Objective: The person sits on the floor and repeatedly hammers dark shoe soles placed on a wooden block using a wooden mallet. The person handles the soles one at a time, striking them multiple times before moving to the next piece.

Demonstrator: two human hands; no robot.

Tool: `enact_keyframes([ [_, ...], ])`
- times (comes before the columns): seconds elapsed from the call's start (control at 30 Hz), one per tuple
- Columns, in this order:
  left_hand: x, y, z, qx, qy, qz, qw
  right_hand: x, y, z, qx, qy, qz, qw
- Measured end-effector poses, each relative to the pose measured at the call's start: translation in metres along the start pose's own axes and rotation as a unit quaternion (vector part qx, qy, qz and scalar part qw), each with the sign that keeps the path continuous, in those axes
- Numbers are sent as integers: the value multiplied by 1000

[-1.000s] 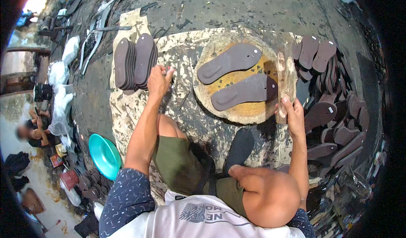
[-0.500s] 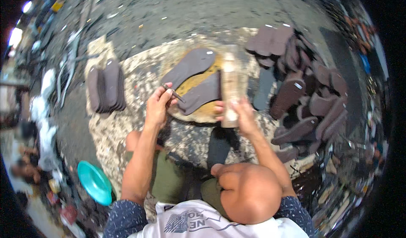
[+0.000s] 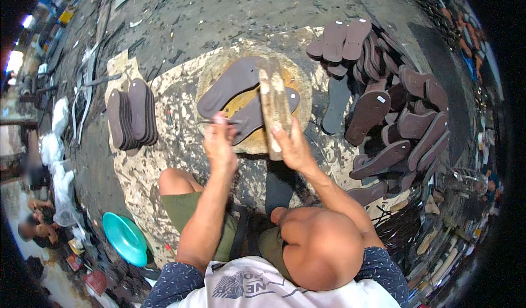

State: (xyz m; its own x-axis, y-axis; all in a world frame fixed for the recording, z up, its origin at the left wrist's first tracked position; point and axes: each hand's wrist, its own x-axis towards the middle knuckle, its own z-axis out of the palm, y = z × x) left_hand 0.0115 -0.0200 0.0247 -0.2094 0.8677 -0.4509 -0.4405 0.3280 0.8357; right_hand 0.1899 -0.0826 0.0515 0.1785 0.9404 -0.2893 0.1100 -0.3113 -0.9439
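My left hand (image 3: pixel 220 144) is closed on a thin dark metal rod, seemingly a punch (image 3: pixel 235 122), lying nearly level across its fingertips. In my right hand (image 3: pixel 295 146) is a worn, pale wooden bar (image 3: pixel 275 97), gripped near its close end and pointing away from me. Beneath both hands sits a round block (image 3: pixel 305 102) with a yellowish top. Two dark brown sandal soles rest on it: the left sole (image 3: pixel 227 89) lies mostly uncovered, while the bar hides the middle of the right sole (image 3: pixel 251 113). The rod's tip hovers over or touches that right sole; I cannot tell which.
Neat stacks of soles (image 3: pixel 141 111) stand at the left. A large loose heap of soles (image 3: pixel 419 124) lies at the right, beside a flat dark grey sole (image 3: pixel 336 105). A stained pale sheet (image 3: pixel 175 89) covers the ground. A turquoise basin (image 3: pixel 125 239) sits at lower left.
The wooden bar has shifted left, now across the right sole. My left hand has turned, so the rod has gone from slanting down to nearly level. The whole view has moved slightly.
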Motion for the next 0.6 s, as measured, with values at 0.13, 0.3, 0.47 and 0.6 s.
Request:
enact_keyframes([
  [0.13,23,2,-56,101,-19,16,995,-7,52,-33,-41,-3,8,999],
  [0.3,33,2,-50,261,-40,134,955,-13,74,-42,15,-35,35,999],
  [0.47,48,10,-6,215,-105,116,964,-16,51,-39,131,-60,148,978],
  [0.6,66,6,-1,301,-129,149,933,-10,41,-48,162,-114,206,958],
])
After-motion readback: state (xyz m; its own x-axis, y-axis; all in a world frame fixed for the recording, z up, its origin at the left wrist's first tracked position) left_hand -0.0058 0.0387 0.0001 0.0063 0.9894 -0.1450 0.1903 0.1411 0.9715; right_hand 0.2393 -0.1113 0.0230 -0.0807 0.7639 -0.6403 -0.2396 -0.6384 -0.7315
